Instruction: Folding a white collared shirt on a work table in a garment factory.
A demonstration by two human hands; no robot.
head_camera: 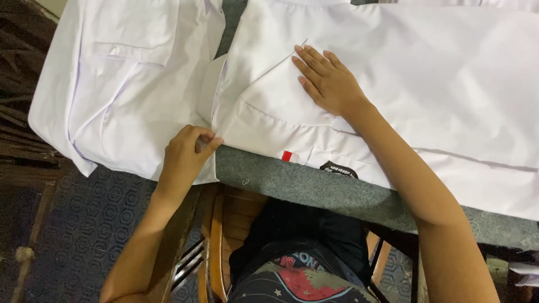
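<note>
A white shirt (426,84) lies spread over a grey table (292,182), with a small red tag and a dark badge near its front edge. My right hand (328,81) rests flat on the shirt, fingers together, pressing a folded flap. My left hand (188,154) pinches the shirt's lower corner at the table's front edge. A second white garment (123,84) lies to the left, partly hanging off the table.
A wooden chair (219,241) sits under me below the table edge. A patterned dark blue floor (84,224) shows at the left. Dark wooden slats (19,112) stand at the far left.
</note>
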